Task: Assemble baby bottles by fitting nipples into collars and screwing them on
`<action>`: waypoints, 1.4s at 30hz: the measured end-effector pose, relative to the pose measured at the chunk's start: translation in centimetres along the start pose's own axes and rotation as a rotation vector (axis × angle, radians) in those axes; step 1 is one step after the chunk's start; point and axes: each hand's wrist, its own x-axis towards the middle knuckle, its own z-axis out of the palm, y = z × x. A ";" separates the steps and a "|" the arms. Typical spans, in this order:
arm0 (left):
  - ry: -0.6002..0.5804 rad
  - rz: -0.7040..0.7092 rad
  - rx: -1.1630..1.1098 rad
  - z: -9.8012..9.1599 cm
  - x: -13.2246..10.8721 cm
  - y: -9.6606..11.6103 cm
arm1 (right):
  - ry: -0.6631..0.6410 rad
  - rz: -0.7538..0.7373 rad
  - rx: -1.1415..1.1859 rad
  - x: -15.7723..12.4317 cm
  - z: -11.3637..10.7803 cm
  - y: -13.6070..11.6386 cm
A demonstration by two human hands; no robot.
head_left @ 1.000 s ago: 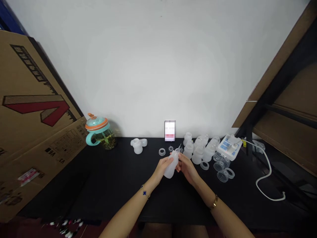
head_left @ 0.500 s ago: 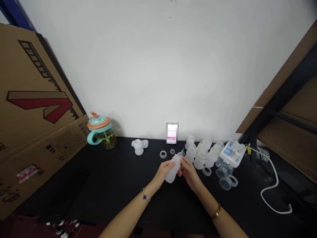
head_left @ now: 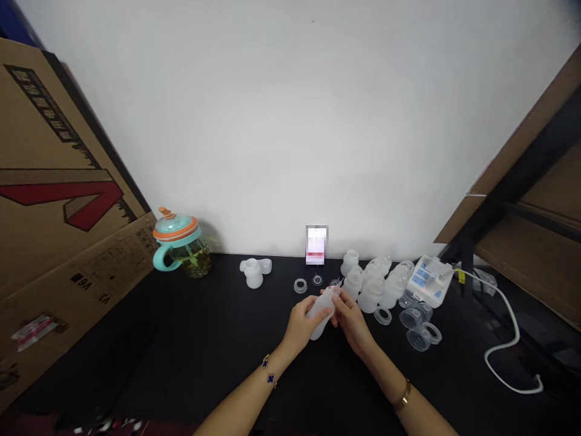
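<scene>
A frosted white baby bottle [head_left: 319, 328] is tilted in front of me, its mouth pointing up and to the right. My left hand [head_left: 300, 326] is wrapped around its body. At the bottle's mouth, my right hand [head_left: 354, 322] pinches a clear nipple [head_left: 334, 291] with a thin pointed tip. The fingers partly cover where the nipple meets the bottle. Beyond the hands lie a clear collar ring [head_left: 300, 286] and a smaller ring [head_left: 317, 280]. Just right of my right hand, several frosted bottles [head_left: 371, 293] stand close together, some topped with nipples.
Right of the bottles are another ring [head_left: 382, 315], clear caps [head_left: 418, 338] and a white box [head_left: 430, 281] with a white cable [head_left: 503, 346]. A phone [head_left: 316, 245] leans on the wall. Left are two small bottles [head_left: 253, 275], a teapot [head_left: 193, 257] and a large carton [head_left: 68, 254].
The clear nipple, beside the bottle's mouth before, is now against it. My left hand has shifted higher around the bottle, and the view has turned slightly.
</scene>
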 end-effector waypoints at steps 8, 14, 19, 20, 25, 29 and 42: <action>-0.173 -0.261 -0.324 0.0 0.3 0.1 | -0.045 0.004 0.014 0.2 -0.6 0.0; -0.347 -0.564 -0.639 -0.2 0.1 -0.2 | -0.093 0.036 0.014 -0.2 -0.3 -0.7; -0.455 -0.649 -0.745 -0.5 0.4 0.0 | -0.101 0.027 0.040 -0.5 0.2 -1.4; -0.469 -0.660 -0.754 -0.6 0.4 0.0 | -0.113 0.023 0.047 -0.5 0.2 -1.4; -0.481 -0.633 -0.768 -0.6 0.3 0.0 | -0.155 0.020 0.068 -0.6 0.0 -1.4; -0.384 -0.558 -0.687 -0.4 0.0 0.0 | -0.142 0.004 0.061 -0.5 -0.3 -1.1; -0.163 -0.288 -0.333 0.1 0.0 1.3 | -0.094 -0.042 -0.057 0.4 -1.3 0.2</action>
